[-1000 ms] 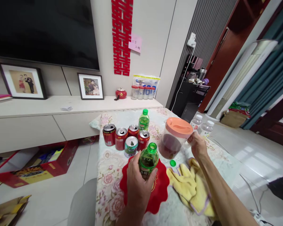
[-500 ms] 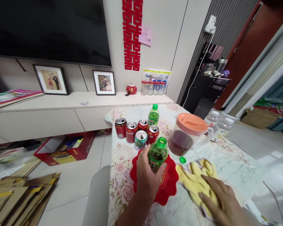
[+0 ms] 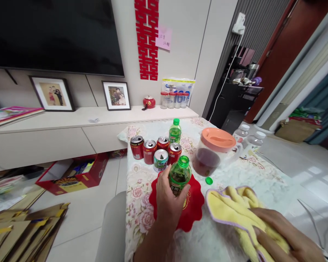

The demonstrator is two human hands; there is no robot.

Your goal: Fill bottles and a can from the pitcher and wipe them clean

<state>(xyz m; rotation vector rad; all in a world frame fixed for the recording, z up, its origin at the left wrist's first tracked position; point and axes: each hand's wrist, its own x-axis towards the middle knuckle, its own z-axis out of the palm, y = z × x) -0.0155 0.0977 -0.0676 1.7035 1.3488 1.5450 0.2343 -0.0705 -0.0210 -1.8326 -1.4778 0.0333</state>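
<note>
My left hand (image 3: 168,202) is wrapped round a green plastic bottle (image 3: 180,174) with no cap on its neck and dark liquid inside. The bottle is upright over a red scalloped mat (image 3: 192,214). My right hand (image 3: 287,233), at the lower right, grips a yellow cloth (image 3: 229,207) with a purple edge, which is bunched and partly lifted. Between the mat and the pitcher lies a green bottle cap (image 3: 209,181). Behind the held bottle stand several red cans (image 3: 149,151) and a teal-and-white can (image 3: 161,161).
A pitcher (image 3: 207,160) with an orange lid and dark liquid stands right of the cans. Another green bottle (image 3: 175,133) is at the back. Two clear bottles (image 3: 253,143) stand right of the pitcher. A flowered tablecloth (image 3: 138,209) covers the table; a red box (image 3: 79,178) sits on the floor.
My right hand has moved right and toward me, dragging the yellow cloth with it and raising part of it. My left hand still holds the bottle; the view has shifted slightly.
</note>
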